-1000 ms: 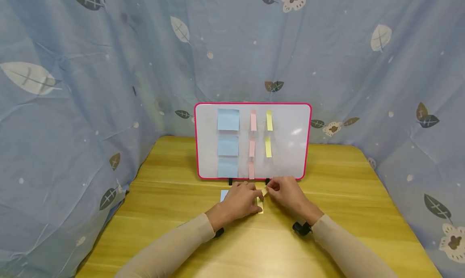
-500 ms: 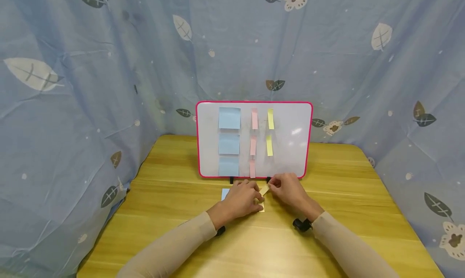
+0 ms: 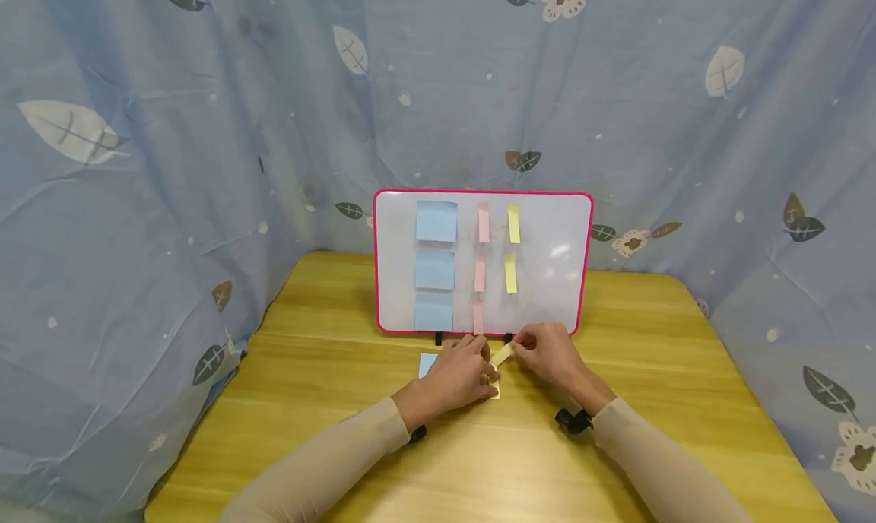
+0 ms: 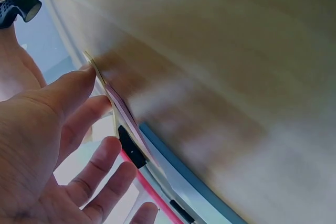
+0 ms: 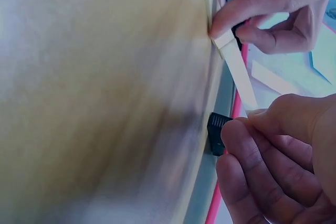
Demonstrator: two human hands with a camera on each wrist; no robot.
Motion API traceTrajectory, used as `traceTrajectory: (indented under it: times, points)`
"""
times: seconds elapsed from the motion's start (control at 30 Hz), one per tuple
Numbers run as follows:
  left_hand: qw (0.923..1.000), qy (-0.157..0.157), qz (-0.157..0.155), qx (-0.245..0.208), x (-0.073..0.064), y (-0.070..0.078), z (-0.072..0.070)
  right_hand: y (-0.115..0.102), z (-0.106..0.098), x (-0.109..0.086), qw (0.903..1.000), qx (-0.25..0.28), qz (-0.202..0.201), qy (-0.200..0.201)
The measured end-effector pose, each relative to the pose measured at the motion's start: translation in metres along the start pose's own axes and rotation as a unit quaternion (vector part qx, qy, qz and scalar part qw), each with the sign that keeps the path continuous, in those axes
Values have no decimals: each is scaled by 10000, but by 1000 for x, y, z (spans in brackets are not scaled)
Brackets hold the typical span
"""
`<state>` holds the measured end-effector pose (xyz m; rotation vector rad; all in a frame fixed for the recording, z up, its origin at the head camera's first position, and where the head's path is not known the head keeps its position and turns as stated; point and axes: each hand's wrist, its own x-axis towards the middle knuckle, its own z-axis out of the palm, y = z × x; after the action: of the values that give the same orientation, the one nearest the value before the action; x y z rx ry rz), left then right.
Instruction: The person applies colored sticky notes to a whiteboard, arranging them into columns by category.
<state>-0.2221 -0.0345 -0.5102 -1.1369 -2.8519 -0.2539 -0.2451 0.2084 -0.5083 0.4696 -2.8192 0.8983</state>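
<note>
My left hand (image 3: 460, 372) rests on a narrow yellow sticky note pad (image 3: 496, 392) on the table, thumb and forefinger pressing it down. Between the thumb and fingertips of my right hand (image 3: 547, 353) is the far end of a yellow sticky note strip (image 3: 504, 353). In the right wrist view the strip (image 5: 239, 72) slants up from the pad, its other end still at the left forefinger. A pink pad (image 4: 122, 106) lies beside the yellow one in the left wrist view. Partly hidden by my left hand is a blue sticky note pad (image 3: 426, 364).
A whiteboard (image 3: 550, 295) with a pink-red frame stands behind the hands on black feet (image 3: 439, 338). It carries three blue notes (image 3: 436, 221), three pink strips (image 3: 480, 273) and two yellow strips (image 3: 511, 274). Patterned blue curtains (image 3: 438, 90) surround the wooden table (image 3: 328, 310).
My right hand has pulled the yellow strip's end up and away from the pad, so more of the strip shows. The left hand keeps its place on the pad. The head view has shifted slightly.
</note>
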Motion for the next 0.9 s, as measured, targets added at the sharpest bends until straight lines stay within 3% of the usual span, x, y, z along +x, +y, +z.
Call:
traceTrajectory:
  times: [0.2, 0.57, 0.9]
  points:
    - [10000, -47, 26, -64, 1, 2, -2, 3, -7, 2, 9998, 119, 144, -2]
    - [9996, -234, 130, -15, 1, 4, -6, 11, -33, -7, 9968, 465, 190, 616]
    - [9995, -317, 96, -16, 3, 3, -8, 9, -31, -16, 9897, 837, 3, 1164]
